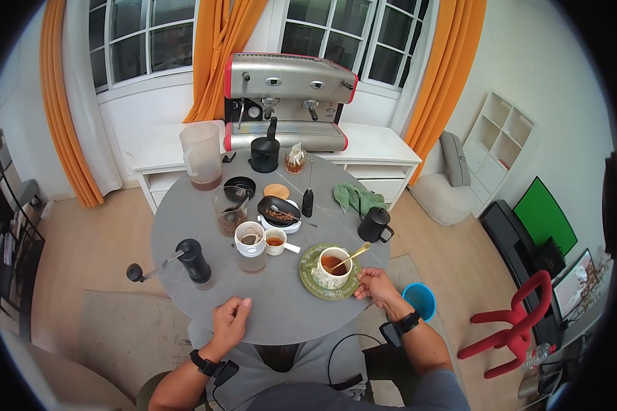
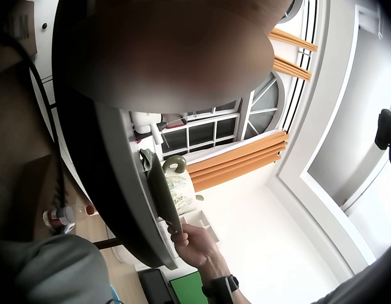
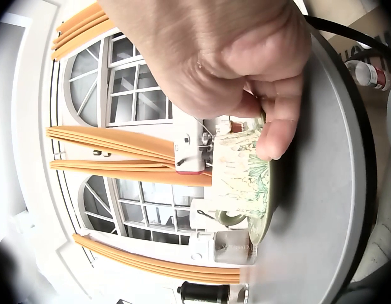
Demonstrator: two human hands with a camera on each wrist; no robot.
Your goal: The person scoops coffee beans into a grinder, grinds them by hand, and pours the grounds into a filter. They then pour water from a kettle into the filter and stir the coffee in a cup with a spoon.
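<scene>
My right hand (image 1: 379, 288) pinches the right rim of a green saucer (image 1: 313, 286) with lettering round its edge. On the saucer stands a patterned white teacup (image 1: 330, 277) of brown liquid, a gold spoon (image 1: 360, 251) leaning out of it. The right wrist view has my thumb and fingers at the saucer's edge, close beside the cup's wall. My left hand (image 1: 230, 322) rests near the front edge of the grey round table (image 1: 281, 315), its fingers loosely curled and holding nothing. In the left wrist view the saucer appears edge-on, slightly tilted, with the right hand at its rim.
Left of the saucer are a hand grinder (image 1: 196, 264), a glass with a white dripper (image 1: 251, 246) and a small white cup (image 1: 276, 241). Behind it stand a black kettle (image 1: 375, 225), a green cloth (image 1: 356, 197) and a milk frother (image 1: 308, 203). An espresso machine (image 1: 288, 89) stands at the back.
</scene>
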